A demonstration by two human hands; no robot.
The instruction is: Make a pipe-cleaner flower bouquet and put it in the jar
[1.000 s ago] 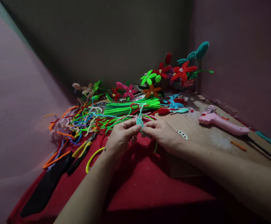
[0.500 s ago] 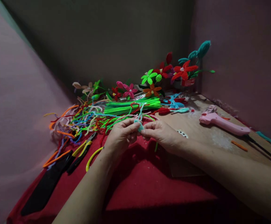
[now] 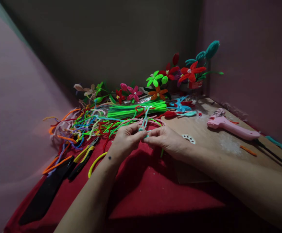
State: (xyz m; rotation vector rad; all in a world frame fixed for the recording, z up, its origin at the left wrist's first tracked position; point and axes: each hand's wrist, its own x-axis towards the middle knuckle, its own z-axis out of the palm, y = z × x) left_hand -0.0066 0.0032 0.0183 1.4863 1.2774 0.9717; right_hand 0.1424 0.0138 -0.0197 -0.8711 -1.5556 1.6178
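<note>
A light teal pipe cleaner piece (image 3: 145, 120) is pinched between my two hands, its two stems rising away from me above the fingers. My left hand (image 3: 128, 137) closes thumb and forefinger on its left side. My right hand (image 3: 164, 139) grips it from the right, fingertips almost touching those of the left. The fingers cover most of the looped lower part. Behind the hands lies a bundle of green pipe cleaners (image 3: 131, 110), with a tangle of coloured ones (image 3: 89, 124) to the left.
Yellow-black pliers (image 3: 84, 161) and a black-bladed tool (image 3: 41, 197) lie left on the red cloth (image 3: 155, 200). A pink glue gun (image 3: 233, 127) rests on the board (image 3: 204, 155) at right. Pipe cleaner flowers (image 3: 158, 93) line the back.
The fingertips have shifted on the teal piece, so its loop now shows less between them. The view has moved slightly.
</note>
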